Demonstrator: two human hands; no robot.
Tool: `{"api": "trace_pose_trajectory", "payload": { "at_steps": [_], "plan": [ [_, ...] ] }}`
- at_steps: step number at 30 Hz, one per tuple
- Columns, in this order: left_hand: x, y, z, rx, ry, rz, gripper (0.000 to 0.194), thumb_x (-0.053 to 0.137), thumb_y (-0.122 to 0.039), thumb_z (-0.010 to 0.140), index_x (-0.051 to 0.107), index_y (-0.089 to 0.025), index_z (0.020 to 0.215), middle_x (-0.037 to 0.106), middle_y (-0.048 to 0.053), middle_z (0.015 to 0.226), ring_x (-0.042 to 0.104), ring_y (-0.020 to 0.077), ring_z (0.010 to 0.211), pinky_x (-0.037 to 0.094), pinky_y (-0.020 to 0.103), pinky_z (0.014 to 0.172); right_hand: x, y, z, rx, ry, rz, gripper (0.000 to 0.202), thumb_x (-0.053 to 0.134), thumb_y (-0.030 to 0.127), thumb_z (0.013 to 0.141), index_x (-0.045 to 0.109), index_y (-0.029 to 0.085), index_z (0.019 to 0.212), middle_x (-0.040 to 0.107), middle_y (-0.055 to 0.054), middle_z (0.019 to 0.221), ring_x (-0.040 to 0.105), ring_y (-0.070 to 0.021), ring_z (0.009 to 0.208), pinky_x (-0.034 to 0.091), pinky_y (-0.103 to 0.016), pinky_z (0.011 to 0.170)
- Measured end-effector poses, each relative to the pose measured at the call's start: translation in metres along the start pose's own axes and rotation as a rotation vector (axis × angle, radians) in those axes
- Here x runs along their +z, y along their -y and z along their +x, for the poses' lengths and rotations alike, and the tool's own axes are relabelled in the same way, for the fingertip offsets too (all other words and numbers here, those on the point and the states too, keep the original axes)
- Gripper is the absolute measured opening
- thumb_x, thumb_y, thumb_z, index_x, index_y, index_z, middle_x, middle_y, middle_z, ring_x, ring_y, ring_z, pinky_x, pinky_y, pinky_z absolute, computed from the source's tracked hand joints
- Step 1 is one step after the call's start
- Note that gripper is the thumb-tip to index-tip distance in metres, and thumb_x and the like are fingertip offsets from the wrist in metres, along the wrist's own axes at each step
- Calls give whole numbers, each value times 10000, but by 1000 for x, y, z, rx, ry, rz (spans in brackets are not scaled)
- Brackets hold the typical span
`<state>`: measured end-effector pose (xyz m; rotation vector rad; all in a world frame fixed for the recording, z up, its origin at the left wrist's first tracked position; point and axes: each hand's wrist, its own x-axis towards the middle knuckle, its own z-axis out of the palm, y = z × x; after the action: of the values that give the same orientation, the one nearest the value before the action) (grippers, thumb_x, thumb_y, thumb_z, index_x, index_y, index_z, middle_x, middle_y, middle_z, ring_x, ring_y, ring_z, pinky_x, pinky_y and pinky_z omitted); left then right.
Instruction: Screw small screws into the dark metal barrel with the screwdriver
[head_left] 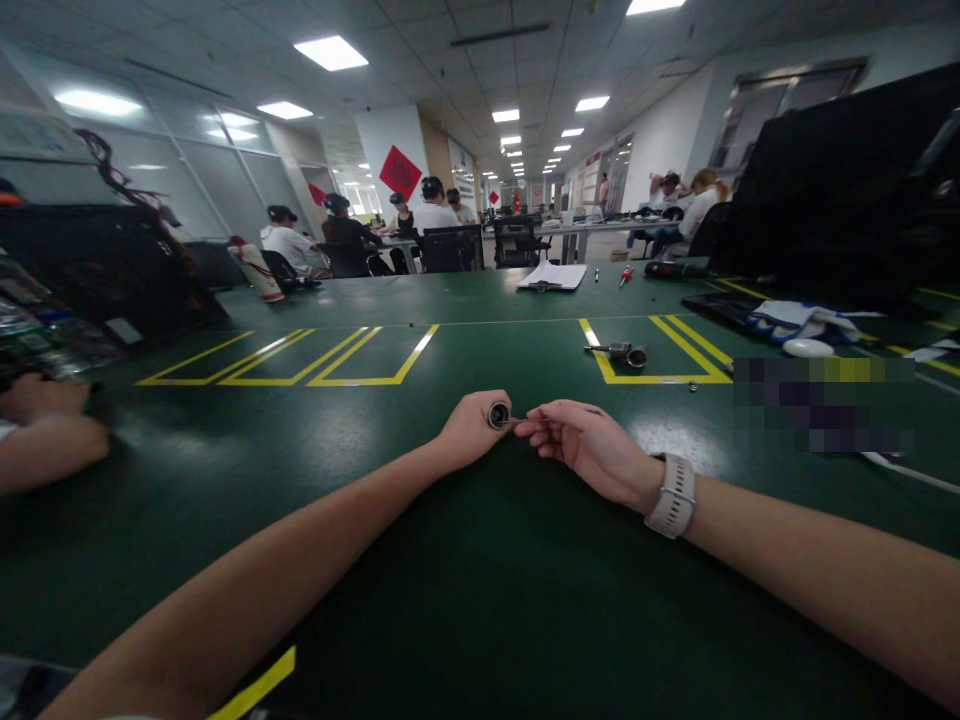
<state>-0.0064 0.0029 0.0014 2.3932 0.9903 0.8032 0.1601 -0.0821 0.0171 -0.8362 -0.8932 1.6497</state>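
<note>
Left hand (471,430) around one probable cylinder (498,415).

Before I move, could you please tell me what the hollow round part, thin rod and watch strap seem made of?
The hollow round part in the left hand: probably smooth metal, given its grey, shiny rim. The thin rod in the right hand: perhaps metal, being greyish, but too fine to judge its finish. The watch strap: likely matte rubber or silicone, pale and evenly slotted.
</note>
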Motion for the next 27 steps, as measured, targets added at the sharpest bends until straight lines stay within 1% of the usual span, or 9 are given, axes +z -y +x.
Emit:
{"api": "trace_pose_trajectory", "payload": {
  "at_steps": [2, 7, 11, 14, 17, 22, 27],
  "plan": [
    [1, 2, 1, -18, -19, 32, 181, 578, -252, 705, 472, -159, 592, 436, -57, 552, 394, 86, 526, 291, 216, 498, 0, 0, 0, -9, -17, 10, 140, 543, 201, 807, 663, 136, 778, 707, -72, 815, 588, -116, 665, 440, -251, 646],
    [0, 1, 1, -22, 1, 91, 171, 572, -246, 719, 476, -162, 606, 448, -54, 571, 411, 91, 535, 301, 222, 510, -2, -3, 1, -56, -53, 11, 126, 567, 208, 770, 660, 132, 731, 704, -67, 743, 580, -119, 629, 425, -252, 619],
    [-2, -3, 0, -35, 15, 169, 157, 580, -232, 723, 485, -163, 619, 460, -46, 586, 430, 101, 558, 303, 230, 524, -1, -2, 1, -100, -125, -16, 130, 569, 223, 742, 647, 135, 685, 687, -54, 662, 559, -123, 582, 401, -260, 580],
    [-5, -2, 0, -35, 34, 245, 150, 582, -246, 736, 501, -166, 639, 482, -33, 612, 450, 114, 590, 306, 238, 534, 0, -1, 0, -107, -168, -33, 132, 570, 235, 722, 630, 142, 651, 668, -43, 611, 541, -123, 555, 385, -265, 564],
    [-8, 3, 0, -47, 27, 278, 159, 584, -264, 745, 503, -169, 646, 499, -27, 632, 460, 117, 596, 311, 241, 533, 1, -2, -1, -112, -176, -80, 119, 581, 242, 705, 619, 146, 645, 667, -43, 617, 541, -125, 559, 382, -268, 562],
    [-9, 9, 0, -79, 11, 260, 171, 590, -287, 746, 500, -174, 654, 512, -29, 638, 466, 115, 583, 322, 239, 530, -1, -6, 0, -163, -166, -160, 126, 578, 259, 703, 604, 152, 644, 657, -35, 613, 537, -122, 551, 380, -264, 546],
    [-7, 8, 1, -51, 33, 275, 198, 594, -305, 746, 481, -179, 643, 505, -30, 634, 466, 120, 584, 315, 246, 530, -2, -7, 2, -198, -246, -291, 162, 557, 291, 719, 582, 158, 630, 630, -20, 582, 517, -112, 521, 369, -252, 515]
  ]
}}
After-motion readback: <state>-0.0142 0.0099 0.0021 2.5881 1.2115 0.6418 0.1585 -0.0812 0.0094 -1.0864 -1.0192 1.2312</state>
